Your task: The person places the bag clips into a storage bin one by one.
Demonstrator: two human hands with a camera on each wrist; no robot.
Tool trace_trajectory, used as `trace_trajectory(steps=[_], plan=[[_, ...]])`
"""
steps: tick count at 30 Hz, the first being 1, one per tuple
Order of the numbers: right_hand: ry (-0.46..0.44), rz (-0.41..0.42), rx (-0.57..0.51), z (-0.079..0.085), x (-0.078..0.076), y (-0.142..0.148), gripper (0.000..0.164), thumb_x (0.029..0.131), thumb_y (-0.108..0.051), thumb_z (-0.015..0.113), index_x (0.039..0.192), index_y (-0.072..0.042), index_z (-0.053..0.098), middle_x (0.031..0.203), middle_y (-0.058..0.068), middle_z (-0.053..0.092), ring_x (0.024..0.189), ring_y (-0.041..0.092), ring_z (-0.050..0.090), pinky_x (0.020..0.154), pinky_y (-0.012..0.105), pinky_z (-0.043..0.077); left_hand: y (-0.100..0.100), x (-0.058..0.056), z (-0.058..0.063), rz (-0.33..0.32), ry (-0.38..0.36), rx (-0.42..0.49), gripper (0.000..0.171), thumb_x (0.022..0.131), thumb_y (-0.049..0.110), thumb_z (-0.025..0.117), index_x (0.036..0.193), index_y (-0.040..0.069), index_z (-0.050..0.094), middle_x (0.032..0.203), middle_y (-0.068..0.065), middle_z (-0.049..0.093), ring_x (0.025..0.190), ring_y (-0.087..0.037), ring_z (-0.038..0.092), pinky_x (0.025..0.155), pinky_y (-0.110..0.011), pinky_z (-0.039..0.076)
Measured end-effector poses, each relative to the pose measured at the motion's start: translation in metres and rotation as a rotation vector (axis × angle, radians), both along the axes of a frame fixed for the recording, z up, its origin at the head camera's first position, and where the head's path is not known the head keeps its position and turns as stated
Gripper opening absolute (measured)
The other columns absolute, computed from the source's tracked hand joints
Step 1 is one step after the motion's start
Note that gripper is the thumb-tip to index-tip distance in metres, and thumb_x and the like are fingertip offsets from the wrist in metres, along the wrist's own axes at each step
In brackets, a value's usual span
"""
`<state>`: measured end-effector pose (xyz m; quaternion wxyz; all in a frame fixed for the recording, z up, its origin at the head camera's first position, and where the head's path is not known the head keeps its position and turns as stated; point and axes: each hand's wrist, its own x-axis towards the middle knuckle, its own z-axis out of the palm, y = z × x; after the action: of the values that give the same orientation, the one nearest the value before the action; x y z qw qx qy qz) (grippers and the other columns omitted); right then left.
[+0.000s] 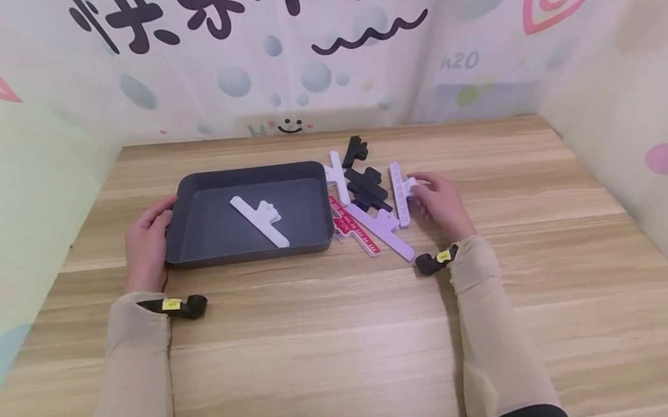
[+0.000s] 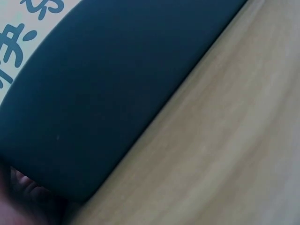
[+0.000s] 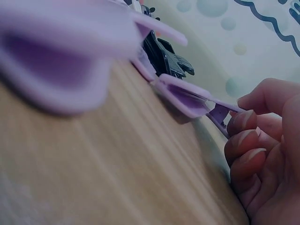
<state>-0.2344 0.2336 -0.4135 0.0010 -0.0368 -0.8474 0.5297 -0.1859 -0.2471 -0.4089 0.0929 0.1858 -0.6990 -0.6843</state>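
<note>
A dark grey tray (image 1: 251,257) stands on the table, with one white clip (image 1: 260,222) lying in it. My left hand (image 1: 146,249) holds the tray by its left side; in the left wrist view the tray's wall (image 2: 103,84) hides most of that hand. At the right, my right hand (image 1: 443,205) pinches the handle of a pale purple clip (image 1: 399,195) with ruler-like marks. Seen from the right wrist, thumb and fingers (image 3: 246,140) close on the handle of this clip (image 3: 185,96), whose long edge is near the table.
Between tray and right hand lie a lilac clip (image 1: 382,231), a red-and-white clip (image 1: 355,226), a white clip (image 1: 338,177) and several black clips (image 1: 367,187). Behind the wooden table (image 1: 319,337) hangs a printed white curtain (image 1: 201,108).
</note>
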Motion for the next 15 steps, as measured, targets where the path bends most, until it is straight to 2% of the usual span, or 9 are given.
trace_trajectory(steps=[15], plan=[[-0.016,-0.031,-0.061,0.0012,0.0000,0.0009,0.037,0.089,-0.020,0.053,0.126,-0.016,0.055,0.066,-0.002,0.051,0.054,0.010,0.046,0.048,0.024,0.041,0.0012,0.0019,0.0015,-0.015,0.013,-0.020,0.034,0.093,0.030,0.054,0.124,0.020,0.060,0.133,0.009,0.051,0.123,-0.007,0.039,0.100,-0.018,0.031]])
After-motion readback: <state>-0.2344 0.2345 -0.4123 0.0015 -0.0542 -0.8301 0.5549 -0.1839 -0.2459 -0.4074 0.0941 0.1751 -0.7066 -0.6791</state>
